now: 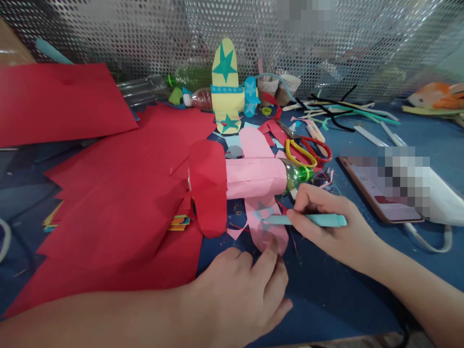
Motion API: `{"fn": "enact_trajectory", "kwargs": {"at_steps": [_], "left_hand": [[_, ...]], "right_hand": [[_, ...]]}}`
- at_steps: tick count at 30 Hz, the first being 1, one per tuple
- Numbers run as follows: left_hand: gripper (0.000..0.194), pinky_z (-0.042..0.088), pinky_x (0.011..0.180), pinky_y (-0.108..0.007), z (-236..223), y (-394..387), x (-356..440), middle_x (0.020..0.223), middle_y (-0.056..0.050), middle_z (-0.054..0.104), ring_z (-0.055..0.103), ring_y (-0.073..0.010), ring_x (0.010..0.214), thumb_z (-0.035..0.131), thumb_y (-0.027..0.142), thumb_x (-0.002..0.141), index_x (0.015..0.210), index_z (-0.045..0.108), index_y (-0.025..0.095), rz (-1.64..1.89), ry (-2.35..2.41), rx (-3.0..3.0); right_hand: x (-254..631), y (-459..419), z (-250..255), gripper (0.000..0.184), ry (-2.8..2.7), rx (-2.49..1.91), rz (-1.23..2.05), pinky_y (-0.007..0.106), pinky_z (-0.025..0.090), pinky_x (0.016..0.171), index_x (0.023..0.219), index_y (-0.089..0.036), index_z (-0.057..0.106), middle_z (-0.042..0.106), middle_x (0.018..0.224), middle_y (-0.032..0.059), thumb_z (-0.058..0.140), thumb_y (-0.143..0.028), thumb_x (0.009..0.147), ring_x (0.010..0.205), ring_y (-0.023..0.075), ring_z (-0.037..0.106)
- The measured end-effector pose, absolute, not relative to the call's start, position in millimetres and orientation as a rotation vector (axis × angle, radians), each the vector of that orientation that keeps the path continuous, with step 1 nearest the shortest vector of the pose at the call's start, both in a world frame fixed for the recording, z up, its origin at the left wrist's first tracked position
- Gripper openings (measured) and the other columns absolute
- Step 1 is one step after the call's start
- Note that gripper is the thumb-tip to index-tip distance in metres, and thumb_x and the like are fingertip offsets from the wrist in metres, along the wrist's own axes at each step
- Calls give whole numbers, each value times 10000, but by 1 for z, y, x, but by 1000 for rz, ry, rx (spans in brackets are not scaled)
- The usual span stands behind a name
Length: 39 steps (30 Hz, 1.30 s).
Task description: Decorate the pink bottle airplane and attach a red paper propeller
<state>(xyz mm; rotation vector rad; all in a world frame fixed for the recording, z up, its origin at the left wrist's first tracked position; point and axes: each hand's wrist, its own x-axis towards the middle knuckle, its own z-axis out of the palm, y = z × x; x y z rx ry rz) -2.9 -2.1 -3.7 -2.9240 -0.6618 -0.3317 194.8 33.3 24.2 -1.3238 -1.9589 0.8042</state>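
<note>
Pink paper wing [258, 234] is being pressed by the loosely open left hand [246, 285]; a teal marker [326, 220] is being grasped by the right hand [337, 234].

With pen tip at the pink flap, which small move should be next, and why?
Perhaps make one short, light stroke inside the faint star: the right hand holds the light-blue pen with its tip at the star, and the left hand has fingers on the pink flap's near end, which probably steadies it.
</note>
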Motion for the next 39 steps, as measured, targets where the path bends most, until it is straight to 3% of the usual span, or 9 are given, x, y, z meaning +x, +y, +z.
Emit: {"fn": "enact_trajectory", "kwargs": {"at_steps": [39], "left_hand": [[376, 455, 397, -345, -3, -1, -3, 1126, -149, 658, 586, -186, 508, 345, 358, 956, 1048, 605, 101, -351, -657, -2925]], "right_hand": [[195, 35, 21, 257, -1954, -1342, 805, 211, 299, 440, 654, -229, 339, 335, 549, -90, 506, -124, 818, 456, 72, 340]]}}
